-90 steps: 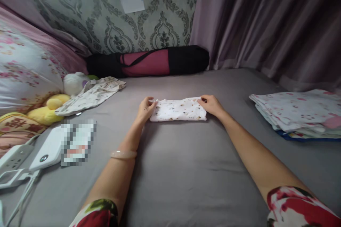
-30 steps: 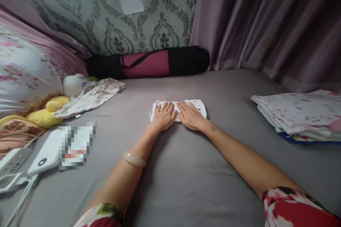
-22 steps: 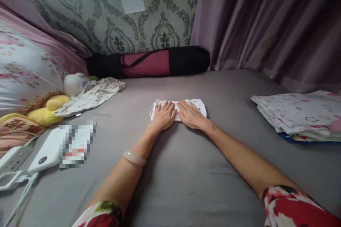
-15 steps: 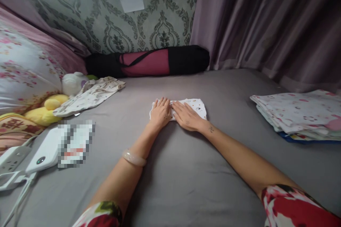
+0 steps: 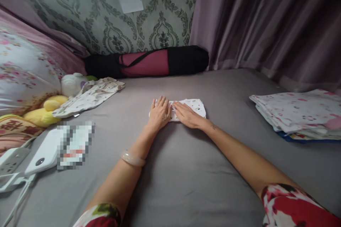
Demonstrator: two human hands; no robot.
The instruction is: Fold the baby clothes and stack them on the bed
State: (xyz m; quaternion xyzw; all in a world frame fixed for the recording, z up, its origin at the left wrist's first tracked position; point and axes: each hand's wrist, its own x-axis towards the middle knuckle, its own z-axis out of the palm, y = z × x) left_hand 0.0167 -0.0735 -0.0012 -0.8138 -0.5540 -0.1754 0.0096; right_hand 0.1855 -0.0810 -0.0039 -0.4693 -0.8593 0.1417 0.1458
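A small folded white cloth point(image 5: 196, 105) with a scattered print lies on the grey bed sheet point(image 5: 170, 170). My left hand point(image 5: 160, 112) rests on its left part, palm down with fingers stretched forward. On the middle of the cloth lies my right hand point(image 5: 187, 114), also flat, its fingers angled to the left and nearly touching the left hand. Neither hand grips anything. Both hands cover much of the cloth, so its full shape and kind cannot be made out.
On the right sits a stack of folded printed cloths point(image 5: 301, 113). A patterned garment point(image 5: 90, 95) lies at left beside plush toys point(image 5: 44, 113). Nearer are a power strip point(image 5: 13, 159) and a white device point(image 5: 46, 152). A black and red long bag point(image 5: 146, 62) lies along the wall.
My left hand has shifted slightly, its thumb side and fingers covering the cloth a little differently. The right hand's fingers have drawn closer together. The cloth stays in place.
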